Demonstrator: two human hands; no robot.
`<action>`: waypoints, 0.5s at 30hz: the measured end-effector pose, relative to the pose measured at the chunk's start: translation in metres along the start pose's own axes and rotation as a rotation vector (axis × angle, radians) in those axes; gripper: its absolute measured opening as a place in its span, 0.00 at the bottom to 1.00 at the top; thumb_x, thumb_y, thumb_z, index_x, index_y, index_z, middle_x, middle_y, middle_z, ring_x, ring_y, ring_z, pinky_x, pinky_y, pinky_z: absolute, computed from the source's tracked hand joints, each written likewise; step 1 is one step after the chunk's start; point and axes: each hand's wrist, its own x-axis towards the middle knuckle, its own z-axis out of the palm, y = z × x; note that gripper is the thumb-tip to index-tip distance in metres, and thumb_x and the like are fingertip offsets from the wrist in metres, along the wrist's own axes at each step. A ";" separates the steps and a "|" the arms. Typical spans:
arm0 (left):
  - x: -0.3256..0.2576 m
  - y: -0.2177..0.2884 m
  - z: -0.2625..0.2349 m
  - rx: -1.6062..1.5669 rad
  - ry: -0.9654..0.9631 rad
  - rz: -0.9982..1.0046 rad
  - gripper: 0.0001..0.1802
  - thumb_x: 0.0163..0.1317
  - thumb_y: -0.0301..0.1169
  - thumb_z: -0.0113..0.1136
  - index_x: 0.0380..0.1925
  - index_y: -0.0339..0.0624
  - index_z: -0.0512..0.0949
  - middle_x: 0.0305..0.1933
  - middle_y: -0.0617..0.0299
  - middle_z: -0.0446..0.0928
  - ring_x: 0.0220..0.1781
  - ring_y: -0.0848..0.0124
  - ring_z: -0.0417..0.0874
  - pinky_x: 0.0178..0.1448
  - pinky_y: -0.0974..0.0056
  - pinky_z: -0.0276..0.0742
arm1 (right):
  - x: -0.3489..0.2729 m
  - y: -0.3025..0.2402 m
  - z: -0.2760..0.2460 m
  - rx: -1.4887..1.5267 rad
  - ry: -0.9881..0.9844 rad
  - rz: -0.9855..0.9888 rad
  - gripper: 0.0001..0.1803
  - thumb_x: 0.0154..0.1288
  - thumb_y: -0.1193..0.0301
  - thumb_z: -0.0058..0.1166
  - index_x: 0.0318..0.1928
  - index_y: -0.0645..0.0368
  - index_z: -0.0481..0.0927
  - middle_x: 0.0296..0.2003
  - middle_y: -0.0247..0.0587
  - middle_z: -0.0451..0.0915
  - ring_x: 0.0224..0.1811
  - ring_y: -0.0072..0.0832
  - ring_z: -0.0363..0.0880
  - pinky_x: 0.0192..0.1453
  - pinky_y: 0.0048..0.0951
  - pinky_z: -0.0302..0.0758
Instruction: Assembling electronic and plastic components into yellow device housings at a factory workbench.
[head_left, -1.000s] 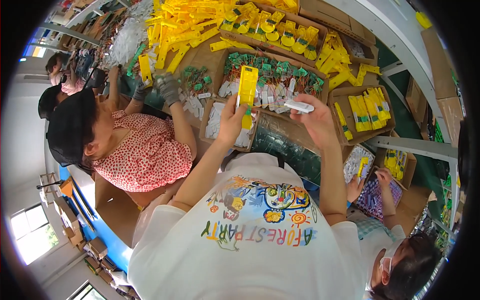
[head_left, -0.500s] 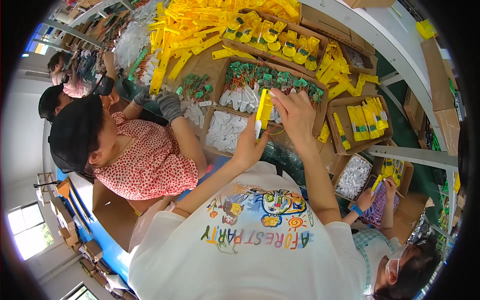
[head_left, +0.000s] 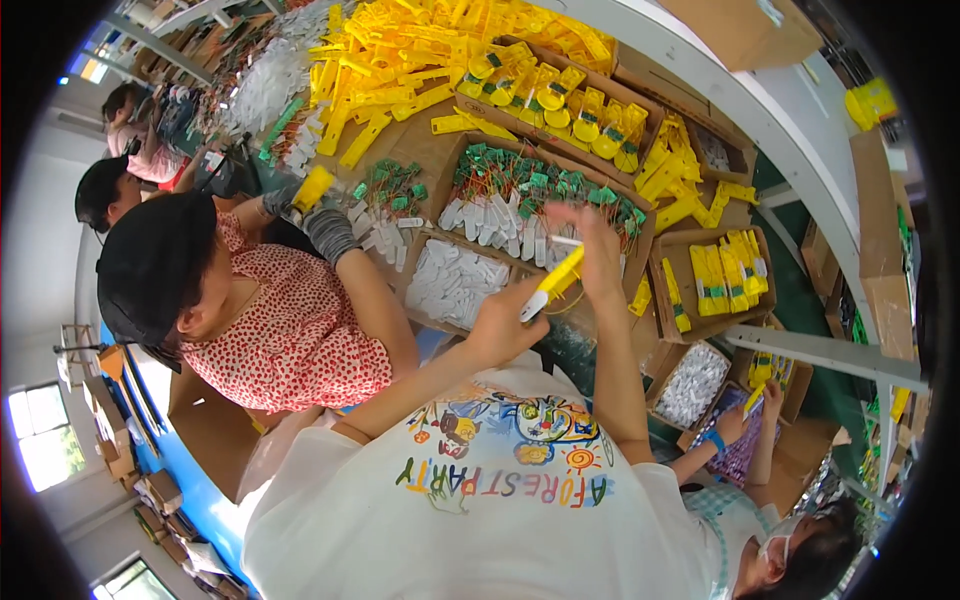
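Note:
My left hand grips the lower end of a flat yellow plastic strip, which slants up to the right. My right hand is just above the strip's upper end and pinches a small white piece. Both hands hover over cardboard trays: one of white plastic pieces to the left, one of green-capped parts on wires behind.
A big heap of yellow strips covers the far bench. A co-worker in a black cap and red dotted top sits at my left, a gloved hand on the bench. Another person's hands work at lower right beside boxes of yellow parts.
The yellow strip has gone from upright to slanted. My right hand, first apart from it with the white piece, has closed in on its upper end.

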 end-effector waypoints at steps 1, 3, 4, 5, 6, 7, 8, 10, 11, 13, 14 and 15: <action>0.003 -0.004 -0.005 -0.005 0.021 -0.003 0.26 0.48 0.25 0.59 0.51 0.40 0.71 0.37 0.45 0.77 0.38 0.48 0.79 0.40 0.54 0.75 | 0.002 -0.001 -0.007 -0.006 -0.021 -0.006 0.35 0.72 0.47 0.25 0.46 0.63 0.81 0.30 0.42 0.80 0.39 0.30 0.77 0.45 0.27 0.70; 0.012 -0.012 -0.016 0.064 -0.035 0.067 0.17 0.46 0.25 0.59 0.41 0.39 0.76 0.30 0.50 0.78 0.29 0.58 0.80 0.35 0.63 0.76 | 0.008 -0.008 -0.016 0.163 -0.402 0.310 0.37 0.72 0.46 0.26 0.41 0.65 0.82 0.19 0.40 0.79 0.28 0.25 0.78 0.37 0.25 0.72; 0.019 -0.011 -0.017 0.018 0.011 0.073 0.15 0.45 0.25 0.59 0.38 0.38 0.76 0.27 0.51 0.77 0.27 0.60 0.80 0.33 0.64 0.75 | 0.013 -0.001 -0.010 0.127 -0.333 0.336 0.40 0.70 0.43 0.26 0.38 0.65 0.83 0.14 0.38 0.76 0.24 0.24 0.78 0.32 0.22 0.72; 0.021 -0.013 -0.015 0.013 0.035 0.069 0.15 0.45 0.25 0.59 0.38 0.38 0.76 0.27 0.51 0.77 0.27 0.60 0.80 0.33 0.64 0.75 | 0.019 0.007 -0.009 0.116 -0.356 0.332 0.40 0.70 0.43 0.26 0.38 0.65 0.83 0.14 0.38 0.76 0.24 0.24 0.78 0.32 0.22 0.72; 0.020 -0.017 -0.010 0.009 0.014 0.007 0.17 0.45 0.25 0.60 0.40 0.38 0.76 0.28 0.51 0.77 0.28 0.59 0.80 0.34 0.64 0.75 | 0.025 0.016 -0.009 0.133 -0.332 0.405 0.40 0.70 0.42 0.26 0.35 0.65 0.83 0.14 0.38 0.76 0.23 0.24 0.77 0.31 0.22 0.71; 0.022 -0.017 -0.008 0.003 -0.010 -0.056 0.19 0.45 0.25 0.60 0.41 0.39 0.76 0.28 0.51 0.77 0.28 0.59 0.80 0.34 0.63 0.75 | 0.032 0.016 -0.004 0.149 -0.306 0.481 0.41 0.69 0.41 0.27 0.33 0.65 0.83 0.15 0.39 0.76 0.22 0.25 0.76 0.29 0.23 0.71; 0.027 -0.017 -0.006 -0.061 -0.019 -0.100 0.19 0.48 0.29 0.63 0.43 0.39 0.75 0.32 0.50 0.77 0.35 0.57 0.81 0.40 0.60 0.75 | 0.041 0.014 0.002 0.075 -0.268 0.446 0.39 0.69 0.43 0.28 0.30 0.64 0.83 0.13 0.39 0.74 0.17 0.24 0.75 0.22 0.20 0.68; 0.048 -0.041 -0.006 -0.263 0.055 -0.097 0.19 0.50 0.31 0.64 0.43 0.39 0.75 0.33 0.51 0.78 0.35 0.60 0.81 0.40 0.60 0.76 | 0.077 0.030 -0.001 -0.099 -0.160 0.343 0.36 0.70 0.45 0.30 0.29 0.63 0.82 0.14 0.39 0.74 0.19 0.26 0.74 0.27 0.26 0.68; 0.062 -0.058 -0.008 -0.462 0.105 -0.085 0.18 0.52 0.33 0.65 0.42 0.38 0.75 0.33 0.52 0.79 0.35 0.62 0.81 0.41 0.61 0.76 | 0.105 0.037 -0.008 -0.140 -0.032 0.247 0.33 0.70 0.47 0.32 0.29 0.60 0.83 0.15 0.39 0.74 0.19 0.28 0.74 0.27 0.28 0.68; 0.117 -0.091 -0.051 -0.257 0.463 0.061 0.16 0.58 0.29 0.60 0.46 0.39 0.73 0.40 0.55 0.79 0.41 0.69 0.79 0.44 0.64 0.75 | 0.181 0.071 -0.052 -0.337 0.200 0.069 0.28 0.70 0.51 0.38 0.32 0.62 0.83 0.18 0.37 0.76 0.21 0.23 0.73 0.27 0.24 0.67; 0.144 -0.115 -0.079 -0.191 0.474 -0.104 0.19 0.58 0.29 0.60 0.50 0.40 0.71 0.46 0.54 0.77 0.45 0.68 0.78 0.47 0.65 0.74 | 0.224 0.083 -0.079 -0.473 0.275 -0.020 0.28 0.68 0.50 0.41 0.32 0.62 0.83 0.23 0.39 0.78 0.24 0.26 0.75 0.31 0.24 0.70; 0.176 -0.132 -0.096 -0.136 0.452 -0.251 0.22 0.58 0.30 0.59 0.53 0.41 0.69 0.51 0.53 0.75 0.49 0.68 0.77 0.50 0.66 0.73 | 0.269 0.118 -0.134 -0.548 0.310 -0.118 0.28 0.67 0.49 0.42 0.36 0.63 0.82 0.27 0.41 0.79 0.27 0.29 0.76 0.35 0.26 0.71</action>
